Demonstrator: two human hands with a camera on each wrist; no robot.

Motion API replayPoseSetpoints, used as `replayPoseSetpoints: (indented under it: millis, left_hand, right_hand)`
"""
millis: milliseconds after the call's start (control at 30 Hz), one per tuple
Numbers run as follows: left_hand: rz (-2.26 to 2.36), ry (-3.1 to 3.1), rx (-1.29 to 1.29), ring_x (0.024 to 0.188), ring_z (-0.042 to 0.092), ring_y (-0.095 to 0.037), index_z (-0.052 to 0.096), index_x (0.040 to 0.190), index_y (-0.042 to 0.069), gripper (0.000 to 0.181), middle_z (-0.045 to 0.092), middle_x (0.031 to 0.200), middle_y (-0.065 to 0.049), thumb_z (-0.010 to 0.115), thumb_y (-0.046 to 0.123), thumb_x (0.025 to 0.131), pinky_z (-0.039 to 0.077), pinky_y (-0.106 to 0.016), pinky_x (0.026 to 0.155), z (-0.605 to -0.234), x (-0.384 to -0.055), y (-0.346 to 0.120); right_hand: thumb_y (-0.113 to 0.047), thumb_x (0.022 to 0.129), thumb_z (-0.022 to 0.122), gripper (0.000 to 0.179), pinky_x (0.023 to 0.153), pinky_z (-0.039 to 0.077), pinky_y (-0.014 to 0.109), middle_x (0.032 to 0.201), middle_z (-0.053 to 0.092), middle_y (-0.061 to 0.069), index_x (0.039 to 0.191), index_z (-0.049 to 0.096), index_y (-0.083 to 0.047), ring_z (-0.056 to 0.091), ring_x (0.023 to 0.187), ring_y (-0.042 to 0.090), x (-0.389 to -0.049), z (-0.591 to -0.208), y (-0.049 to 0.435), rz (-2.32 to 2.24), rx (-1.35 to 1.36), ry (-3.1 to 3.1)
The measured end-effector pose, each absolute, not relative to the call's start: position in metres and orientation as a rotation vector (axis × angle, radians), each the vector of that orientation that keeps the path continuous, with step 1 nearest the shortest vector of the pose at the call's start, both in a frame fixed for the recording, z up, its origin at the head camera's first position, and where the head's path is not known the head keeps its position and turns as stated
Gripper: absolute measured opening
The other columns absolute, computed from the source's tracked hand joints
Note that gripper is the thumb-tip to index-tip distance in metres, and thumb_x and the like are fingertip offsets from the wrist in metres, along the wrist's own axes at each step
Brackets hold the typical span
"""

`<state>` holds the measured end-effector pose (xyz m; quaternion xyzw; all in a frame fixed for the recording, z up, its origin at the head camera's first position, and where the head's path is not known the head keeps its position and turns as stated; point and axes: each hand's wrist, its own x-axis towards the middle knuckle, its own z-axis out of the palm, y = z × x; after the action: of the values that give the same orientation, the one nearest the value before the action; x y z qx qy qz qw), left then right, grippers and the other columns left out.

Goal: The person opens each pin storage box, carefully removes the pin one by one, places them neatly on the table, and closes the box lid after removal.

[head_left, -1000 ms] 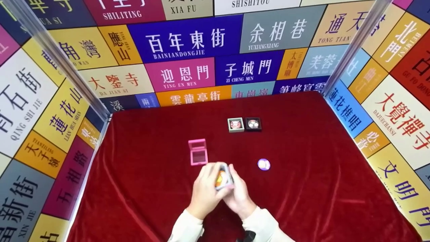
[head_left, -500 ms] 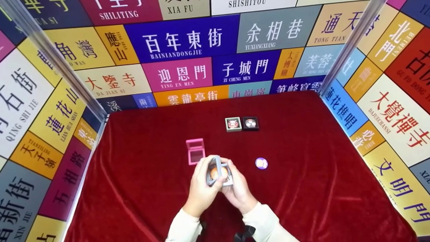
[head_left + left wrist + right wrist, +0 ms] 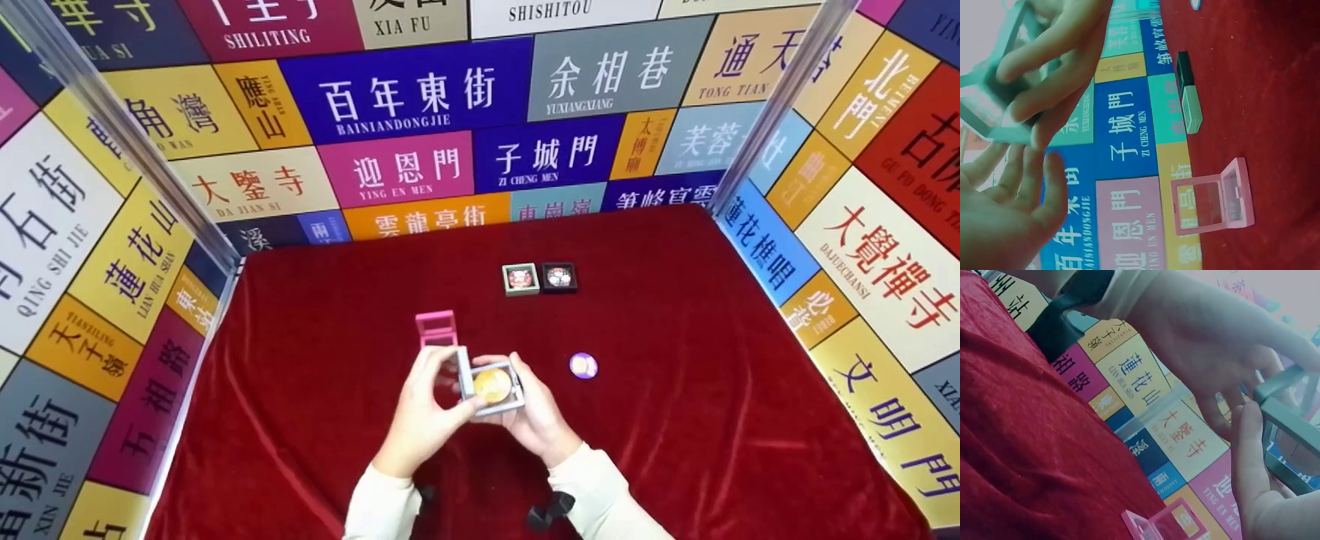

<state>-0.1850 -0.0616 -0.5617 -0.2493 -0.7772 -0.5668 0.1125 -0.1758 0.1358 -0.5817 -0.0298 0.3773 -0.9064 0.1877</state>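
In the head view, a grey clear-windowed display box (image 3: 504, 409) is held between both hands with its lid swung up on the left. A round orange-yellow badge (image 3: 493, 385) lies inside it. My right hand (image 3: 546, 416) grips the box from the right and beneath, as the left wrist view also shows of its fingers on the grey frame (image 3: 1008, 134). My left hand (image 3: 420, 412) holds the lid side, thumb on the near left corner. An unfolded pink display box (image 3: 436, 325) stands just beyond the left hand, partly hidden by it. A purple round badge (image 3: 583, 365) lies to the right.
Farther back, a pale green box (image 3: 520, 278) and a black box (image 3: 559, 277) sit side by side, each with a round badge inside. Red cloth (image 3: 315, 390) covers the table. Panels with Chinese lettering (image 3: 405, 94) enclose the back and sides.
The grey display box has turned flatter and its lid has opened wider, showing the badge. My left hand has moved left with the lid; the right hand keeps hold of the box.
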Motion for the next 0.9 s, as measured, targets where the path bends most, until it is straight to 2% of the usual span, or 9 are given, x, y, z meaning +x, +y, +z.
replayPoseSetpoints:
  millis: [167, 300, 400, 467, 600, 767, 900]
  left_hand:
    - [-1.969, -2.157, -0.682, 0.118, 0.065, -0.03, 0.063, 0.141, 0.009, 0.065, 0.063, 0.131, -0.009, 0.094, 0.006, 0.084, 0.058, -0.049, 0.1, -0.565, -0.189, -0.068]
    - [-2.113, -2.074, -0.632, 0.121, 0.062, -0.041, 0.061, 0.139, 0.001, 0.063, 0.063, 0.13, -0.018, 0.091, -0.003, 0.084, 0.059, -0.046, 0.099, -0.568, -0.19, -0.073]
    - [-2.166, -2.054, -0.597, 0.121, 0.061, -0.044, 0.061, 0.14, 0.003, 0.065, 0.062, 0.131, -0.019, 0.091, -0.005, 0.083, 0.06, -0.043, 0.097, -0.569, -0.19, -0.075]
    - [-2.18, -2.057, -0.581, 0.121, 0.061, -0.043, 0.061, 0.141, 0.005, 0.067, 0.06, 0.133, -0.021, 0.091, -0.005, 0.082, 0.06, -0.043, 0.096, -0.57, -0.19, -0.076]
    - [-2.186, -2.063, -0.58, 0.124, 0.06, -0.042, 0.059, 0.144, 0.002, 0.07, 0.056, 0.137, -0.025, 0.091, -0.007, 0.082, 0.06, -0.043, 0.098, -0.572, -0.193, -0.076]
    - [-2.173, -2.067, -0.585, 0.126, 0.057, -0.051, 0.059, 0.145, 0.001, 0.074, 0.053, 0.139, -0.025, 0.091, -0.011, 0.08, 0.059, -0.043, 0.099, -0.576, -0.194, -0.076]
    - [-2.161, -2.077, -0.58, 0.125, 0.058, -0.049, 0.059, 0.146, 0.001, 0.074, 0.053, 0.139, -0.022, 0.092, -0.008, 0.08, 0.059, -0.044, 0.099, -0.58, -0.193, -0.074]
  right_hand:
    - [-0.035, 0.12, 0.032, 0.053, 0.082, 0.064, 0.043, 0.123, 0.07, 0.021, 0.144, 0.059, 0.003, 0.074, 0.103, 0.029, -0.181, -0.582, 0.139, -2.57, -0.066, 1.429]
    - [-0.021, 0.117, 0.049, 0.037, 0.093, 0.059, 0.034, 0.129, 0.07, 0.024, 0.142, 0.064, 0.003, 0.069, 0.118, 0.032, -0.187, -0.58, 0.144, -2.48, -0.2, 1.992]
    - [-0.012, 0.109, 0.067, 0.031, 0.107, 0.052, 0.034, 0.137, 0.069, 0.016, 0.139, 0.071, -0.005, 0.062, 0.13, 0.03, -0.189, -0.577, 0.15, -2.273, -0.408, 2.409]
    - [-0.013, 0.103, 0.077, 0.034, 0.111, 0.048, 0.036, 0.139, 0.069, 0.006, 0.137, 0.074, -0.01, 0.06, 0.133, 0.025, -0.19, -0.573, 0.154, -2.085, -0.569, 2.623]
    - [-0.02, 0.093, 0.089, 0.042, 0.118, 0.041, 0.045, 0.135, 0.069, -0.004, 0.132, 0.076, -0.013, 0.06, 0.131, 0.02, -0.194, -0.566, 0.161, -1.69, -0.874, 2.853]
    - [-0.017, 0.086, 0.094, 0.047, 0.121, 0.029, 0.068, 0.128, 0.073, -0.002, 0.129, 0.076, -0.01, 0.061, 0.131, 0.025, -0.2, -0.562, 0.162, -1.392, -1.03, 2.977]
    - [-0.017, 0.086, 0.093, 0.044, 0.12, 0.031, 0.068, 0.122, 0.073, 0.0, 0.126, 0.077, -0.01, 0.063, 0.123, 0.023, -0.203, -0.561, 0.162, -1.351, -1.069, 3.035]
